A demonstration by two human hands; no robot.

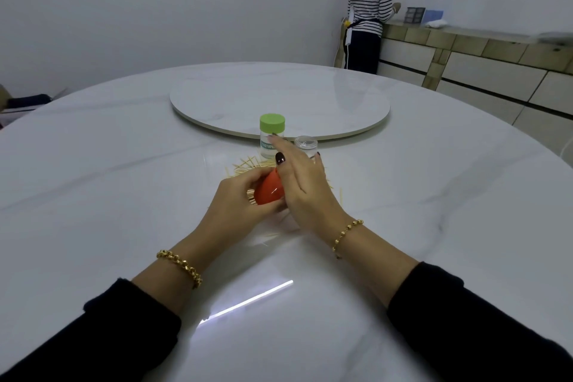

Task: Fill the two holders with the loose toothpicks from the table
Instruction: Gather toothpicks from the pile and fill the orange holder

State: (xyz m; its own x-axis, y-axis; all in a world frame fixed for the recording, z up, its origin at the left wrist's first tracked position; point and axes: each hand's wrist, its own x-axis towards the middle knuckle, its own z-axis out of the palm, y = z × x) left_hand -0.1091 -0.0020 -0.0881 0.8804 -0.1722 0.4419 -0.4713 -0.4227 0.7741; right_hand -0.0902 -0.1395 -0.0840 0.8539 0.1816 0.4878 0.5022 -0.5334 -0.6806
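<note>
Toothpicks stick out of the red holder my left hand grips, near the green-lidded holder; my right hand, fingers straight, should press them in evenly.

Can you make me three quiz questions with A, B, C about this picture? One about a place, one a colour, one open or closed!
1. Where does the green-lidded holder stand? A on the table, before the turntable; B on the turntable; C on a chair.
2. What colour is the held holder in the left hand? A blue; B yellow; C orange-red.
3. How is the green-lidded holder? A tipped over; B upright, lid on; C upright, lid off.
Answers: 1 A, its base sits nearer than the turntable's edge. 2 C, orange-red shows in the hand's grip. 3 B, the green lid caps it.
</note>
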